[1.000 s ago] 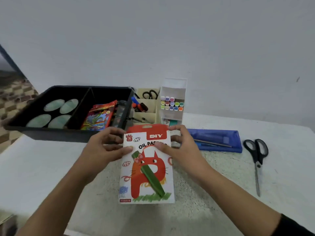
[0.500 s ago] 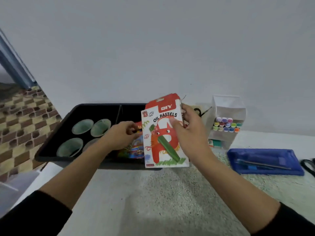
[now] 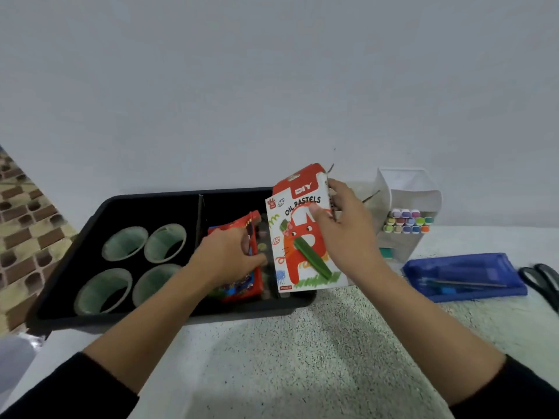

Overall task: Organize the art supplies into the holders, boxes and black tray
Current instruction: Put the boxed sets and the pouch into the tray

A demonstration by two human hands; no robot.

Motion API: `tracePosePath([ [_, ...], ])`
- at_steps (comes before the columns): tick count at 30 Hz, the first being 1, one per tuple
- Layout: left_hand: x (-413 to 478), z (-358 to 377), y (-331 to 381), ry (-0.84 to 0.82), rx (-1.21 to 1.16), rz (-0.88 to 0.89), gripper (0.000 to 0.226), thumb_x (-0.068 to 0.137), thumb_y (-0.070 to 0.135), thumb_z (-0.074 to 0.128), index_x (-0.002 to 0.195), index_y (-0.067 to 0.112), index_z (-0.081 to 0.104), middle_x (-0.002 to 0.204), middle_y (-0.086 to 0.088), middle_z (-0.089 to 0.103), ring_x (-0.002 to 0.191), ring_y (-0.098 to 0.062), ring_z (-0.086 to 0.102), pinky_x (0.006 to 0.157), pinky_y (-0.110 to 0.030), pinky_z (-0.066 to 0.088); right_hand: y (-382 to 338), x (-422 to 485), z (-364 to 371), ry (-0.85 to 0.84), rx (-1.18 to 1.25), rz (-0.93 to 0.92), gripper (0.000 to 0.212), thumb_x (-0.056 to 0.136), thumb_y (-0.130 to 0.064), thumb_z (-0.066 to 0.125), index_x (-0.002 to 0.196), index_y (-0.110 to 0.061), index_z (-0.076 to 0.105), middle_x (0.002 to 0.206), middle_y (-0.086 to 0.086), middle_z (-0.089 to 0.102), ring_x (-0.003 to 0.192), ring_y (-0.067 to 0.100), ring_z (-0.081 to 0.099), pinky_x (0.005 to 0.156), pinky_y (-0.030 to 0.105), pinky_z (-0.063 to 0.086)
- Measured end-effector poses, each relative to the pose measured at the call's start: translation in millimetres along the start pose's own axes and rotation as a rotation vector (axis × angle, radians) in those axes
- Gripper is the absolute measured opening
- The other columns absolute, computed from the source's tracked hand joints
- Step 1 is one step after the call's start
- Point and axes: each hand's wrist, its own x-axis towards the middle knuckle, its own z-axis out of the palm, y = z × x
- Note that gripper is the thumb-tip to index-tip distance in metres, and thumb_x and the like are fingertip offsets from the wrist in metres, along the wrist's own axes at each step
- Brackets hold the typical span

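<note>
My right hand [image 3: 341, 225] grips a white and red oil pastels box [image 3: 302, 255] by its right edge and holds it upright over the right end of the black tray [image 3: 157, 320]. My left hand [image 3: 227, 255] is inside the tray's right compartment, with its fingers curled on the edge of a red crayon box [image 3: 242, 285] that leans there. Several green tape rolls [image 3: 127, 243] lie in the tray's left compartment.
A white marker holder [image 3: 405, 225] with coloured markers stands right of the tray. A blue pencil case [image 3: 465, 276] lies on the speckled table [image 3: 302, 358], with black scissors [image 3: 541, 279] at the right edge. A beige holder is mostly hidden behind my right hand.
The oil pastels box went from flat on the table up to the tray, held by my right hand alone. My left hand let go of it and went into the tray to the crayon box.
</note>
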Motion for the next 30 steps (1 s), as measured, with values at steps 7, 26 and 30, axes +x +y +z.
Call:
tracePosePath([
  [7, -25, -26, -30, 0.103, -0.298, -0.086, 0.032, 0.083, 0.052, 0.074, 0.087, 0.024, 0.061, 0.079, 0.005, 0.071, 0.068, -0.011, 0.071, 0.062, -0.040, 0.063, 10, 13, 53, -0.126, -0.176, -0.035, 0.020, 0.104, -0.020, 0.053, 0.122, -0.014, 0.052, 0.099, 0.001, 0.068, 0.086, 0.013, 0.068, 0.074, 0.034, 0.059],
  [26, -40, -3, -26, 0.229, -0.007, 0.152, 0.056, 0.091, 0.073, 0.044, 0.120, 0.032, 0.068, 0.106, 0.011, 0.062, 0.093, -0.009, 0.061, 0.076, -0.031, 0.054, 32, 31, 111, -0.420, -0.209, 0.314, 0.020, 0.096, -0.014, 0.053, 0.107, -0.012, 0.068, 0.104, 0.006, 0.070, 0.093, 0.022, 0.068, 0.081, 0.037, 0.059],
  [30, -37, 11, -18, 0.130, 0.024, 0.208, 0.050, 0.095, 0.066, 0.043, 0.121, 0.029, 0.064, 0.114, 0.010, 0.050, 0.103, -0.010, 0.053, 0.081, -0.030, 0.051, 36, 29, 113, -0.331, -0.145, 0.327, 0.022, 0.090, -0.008, 0.053, 0.103, -0.017, 0.068, 0.102, 0.006, 0.070, 0.093, 0.026, 0.068, 0.082, 0.044, 0.060],
])
